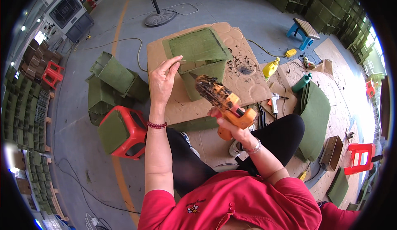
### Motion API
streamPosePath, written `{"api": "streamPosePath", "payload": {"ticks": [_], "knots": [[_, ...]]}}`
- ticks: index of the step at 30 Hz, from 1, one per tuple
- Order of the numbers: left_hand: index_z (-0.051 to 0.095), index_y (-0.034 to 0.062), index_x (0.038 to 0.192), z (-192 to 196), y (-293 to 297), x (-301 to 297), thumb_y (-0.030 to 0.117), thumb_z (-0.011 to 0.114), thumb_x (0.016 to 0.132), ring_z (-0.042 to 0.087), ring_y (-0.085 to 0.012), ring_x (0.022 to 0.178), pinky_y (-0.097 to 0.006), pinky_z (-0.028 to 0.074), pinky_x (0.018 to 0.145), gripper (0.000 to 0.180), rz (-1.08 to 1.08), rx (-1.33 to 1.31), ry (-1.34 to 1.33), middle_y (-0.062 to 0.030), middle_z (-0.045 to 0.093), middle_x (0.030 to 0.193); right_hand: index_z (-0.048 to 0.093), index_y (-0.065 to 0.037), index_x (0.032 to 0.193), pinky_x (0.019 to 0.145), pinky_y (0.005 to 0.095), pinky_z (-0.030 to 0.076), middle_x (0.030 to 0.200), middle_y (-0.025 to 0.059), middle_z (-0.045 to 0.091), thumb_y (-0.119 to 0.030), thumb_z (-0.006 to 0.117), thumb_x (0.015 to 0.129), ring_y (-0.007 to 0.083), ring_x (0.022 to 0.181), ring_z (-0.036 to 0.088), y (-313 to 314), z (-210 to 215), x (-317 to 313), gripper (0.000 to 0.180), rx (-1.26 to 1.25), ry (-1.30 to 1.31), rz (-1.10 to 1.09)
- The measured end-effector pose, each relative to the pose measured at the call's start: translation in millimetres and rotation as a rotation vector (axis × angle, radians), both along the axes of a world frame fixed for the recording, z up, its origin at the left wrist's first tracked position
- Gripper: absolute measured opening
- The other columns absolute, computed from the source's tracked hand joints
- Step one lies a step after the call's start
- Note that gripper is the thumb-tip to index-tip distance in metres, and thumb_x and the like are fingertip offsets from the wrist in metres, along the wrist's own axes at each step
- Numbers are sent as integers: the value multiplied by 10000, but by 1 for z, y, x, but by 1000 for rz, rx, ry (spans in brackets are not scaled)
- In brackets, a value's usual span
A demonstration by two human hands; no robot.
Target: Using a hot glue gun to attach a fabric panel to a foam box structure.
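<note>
Right hand [231, 127] wrapped around the handle of an orange glue gun [221, 99], fingers closed tight on the grip. Whether a finger sits on the trigger, can't tell. Gun barrel is crusted with dark residue, and the nozzle points up-left toward the green felt box [202, 58].

Left hand [162, 81] is raised next to the box's left side. Thumb and forefinger pinch together at a thin edge or flap of the green felt near the box's left corner; the other fingers are curled loosely behind. Red bead bracelet [157, 125] on that wrist, silver bracelet [253, 148] on the right.

The box sits tilted on a sheet of cardboard [244, 81] laid on the floor, open face up, directly in front of the person. Cardboard has dark glue spots (burnt-looking patch just right of the box).

Around it: more green felt boxes [109, 70] stacked to the left, one resting on a red plastic stool [128, 130]. A stack of green felt sheets [316, 114] lies to the right, near a second glue gun, white, [274, 99] and a yellow one [271, 68]. Blue stool [304, 31] further back, fan base [159, 17] at top.
</note>
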State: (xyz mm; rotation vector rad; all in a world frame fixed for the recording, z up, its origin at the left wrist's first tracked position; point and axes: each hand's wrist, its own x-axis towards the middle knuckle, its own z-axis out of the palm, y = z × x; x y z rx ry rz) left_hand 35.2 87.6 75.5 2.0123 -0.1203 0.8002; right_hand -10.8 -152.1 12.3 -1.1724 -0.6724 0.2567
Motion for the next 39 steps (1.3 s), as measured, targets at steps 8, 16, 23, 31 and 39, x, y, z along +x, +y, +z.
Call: {"api": "streamPosePath", "payload": {"ticks": [8,16,23,31,39], "knots": [[705,65,1055,-4,3,0,174,621,906,340,-16,571,-216,295,507,203,0,-30,-37,68,482,626,566,-23,952,847,322,436,930,58,577,-49,599,878,159,930,544,28,-7,-7,85,12,130,-6],[709,74,1047,-5,4,0,177,628,899,330,-22,541,-224,276,485,198,-8,-22,-52,60,452,592,558,-8,943,853,337,433,915,73,573,-19,581,875,176,924,551,34,-6,-11,72,63,201,-17],[708,75,1045,-7,3,1,164,627,898,361,-27,546,-225,306,497,190,-18,0,-60,44,498,607,545,-17,960,843,365,439,898,58,554,-7,568,877,200,927,555,31,-10,-13,87,127,240,-31],[705,74,1045,-5,3,-1,166,626,899,387,-30,558,-221,333,514,190,-11,11,-38,26,546,648,518,-31,966,854,366,429,892,47,537,-35,561,886,194,926,547,30,-11,-11,91,84,231,-18],[700,65,1043,-6,3,1,152,624,898,438,-33,596,-212,371,553,185,-21,-17,-59,3,619,709,514,-39,972,838,349,426,882,41,530,-64,568,891,184,909,546,29,-5,-13,100,138,282,-26]]}}
